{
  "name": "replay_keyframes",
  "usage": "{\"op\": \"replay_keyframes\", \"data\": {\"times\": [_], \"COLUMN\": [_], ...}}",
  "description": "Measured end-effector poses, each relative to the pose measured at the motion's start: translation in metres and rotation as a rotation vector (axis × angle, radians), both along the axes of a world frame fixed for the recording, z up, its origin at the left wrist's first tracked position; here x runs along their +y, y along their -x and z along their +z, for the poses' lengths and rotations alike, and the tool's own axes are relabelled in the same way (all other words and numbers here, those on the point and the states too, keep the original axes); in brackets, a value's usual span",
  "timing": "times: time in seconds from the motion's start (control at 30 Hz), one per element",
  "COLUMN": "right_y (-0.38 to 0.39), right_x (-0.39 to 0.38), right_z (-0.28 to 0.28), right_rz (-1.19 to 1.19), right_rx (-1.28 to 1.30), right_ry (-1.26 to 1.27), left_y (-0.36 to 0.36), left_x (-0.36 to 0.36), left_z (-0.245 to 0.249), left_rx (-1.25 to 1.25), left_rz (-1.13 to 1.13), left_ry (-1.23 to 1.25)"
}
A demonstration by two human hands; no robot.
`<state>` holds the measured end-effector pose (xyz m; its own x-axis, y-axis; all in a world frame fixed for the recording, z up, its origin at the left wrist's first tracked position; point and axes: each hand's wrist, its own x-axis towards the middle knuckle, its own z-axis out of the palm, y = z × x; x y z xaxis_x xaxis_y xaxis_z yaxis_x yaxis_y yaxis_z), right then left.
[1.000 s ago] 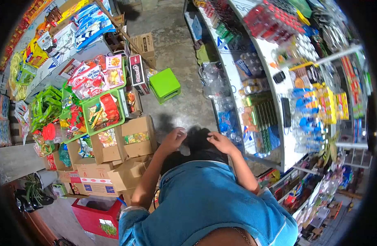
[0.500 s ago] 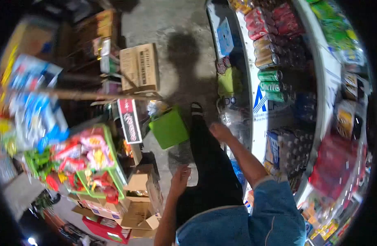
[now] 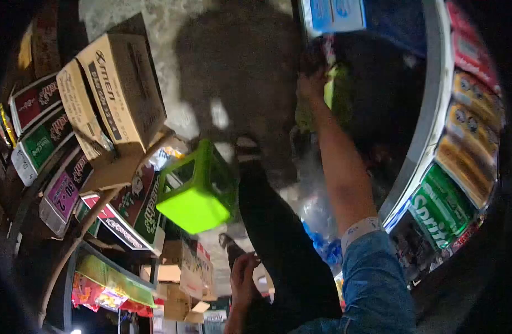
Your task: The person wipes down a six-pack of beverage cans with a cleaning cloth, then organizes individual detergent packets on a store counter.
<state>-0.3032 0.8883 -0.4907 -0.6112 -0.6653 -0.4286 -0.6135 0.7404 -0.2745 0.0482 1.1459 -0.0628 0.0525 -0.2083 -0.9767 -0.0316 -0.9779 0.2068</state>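
My right hand [image 3: 311, 78] is stretched far forward into shadow, right at a yellow-green package [image 3: 335, 92] low beside the cooler. Its fingers are too dark to make out, and I cannot tell whether they grip the package. My left hand [image 3: 245, 275] hangs by my leg, fingers loosely bent and apart, with nothing seen in it. A bright green plastic stool [image 3: 195, 209] stands on the floor, ahead of that hand and to its left. Beyond the right hand lies a blue and white box [image 3: 336, 15].
Cardboard cartons [image 3: 119, 92] and stacked drink boxes [image 3: 42, 145] line the left side, with a curved wooden pole [image 3: 72, 245] before them. On the right, a white-edged counter [image 3: 420, 150] carries Sprite packs [image 3: 442, 206] and brown can packs [image 3: 470, 131]. Blue plastic [image 3: 323, 242] lies by my leg.
My view has dropped lower and nearer the floor. The right hand has reached forward from beside my leg to the yellow-green package, while the left stays low near my leg.
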Motion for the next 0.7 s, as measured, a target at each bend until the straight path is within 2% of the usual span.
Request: {"op": "replay_keyframes", "data": {"times": [0.07, 0.13, 0.2, 0.27, 0.33, 0.37, 0.43, 0.57, 0.63, 0.7], "right_y": [-0.016, -0.028, -0.013, -0.039, -0.073, -0.084, -0.101, -0.150, -0.171, -0.189], "right_x": [0.031, 0.011, 0.068, 0.076, 0.079, 0.083, 0.090, 0.112, 0.140, 0.163], "right_z": [0.025, 0.052, 0.013, 0.099, 0.178, 0.208, 0.262, 0.401, 0.428, 0.469], "right_rz": [-0.167, -0.328, 0.604, 0.026, -0.224, -0.235, -0.177, -0.124, -0.008, 0.078], "right_rx": [-0.112, -0.232, 0.380, -0.266, -0.267, -0.275, -0.298, -0.486, -0.352, -0.322], "right_ry": [0.078, 0.255, -0.364, 0.275, 0.147, 0.182, 0.088, 0.201, 0.218, 0.016], "left_y": [0.004, 0.013, 0.012, 0.008, 0.001, -0.005, -0.016, -0.041, -0.054, -0.074], "left_x": [0.016, 0.004, 0.007, 0.008, 0.019, 0.027, 0.039, 0.069, 0.075, 0.096], "left_z": [0.015, 0.028, 0.047, 0.068, 0.091, 0.101, 0.132, 0.198, 0.226, 0.240], "left_rx": [-0.005, -0.001, 0.037, 0.102, 0.110, 0.094, 0.097, 0.047, -0.016, 0.012], "left_rz": [-0.024, -0.080, -0.064, -0.049, -0.048, -0.009, -0.002, -0.014, 0.073, -0.009], "left_ry": [-0.059, 0.017, 0.039, 0.012, 0.023, 0.020, 0.121, 0.281, 0.302, 0.416]}}
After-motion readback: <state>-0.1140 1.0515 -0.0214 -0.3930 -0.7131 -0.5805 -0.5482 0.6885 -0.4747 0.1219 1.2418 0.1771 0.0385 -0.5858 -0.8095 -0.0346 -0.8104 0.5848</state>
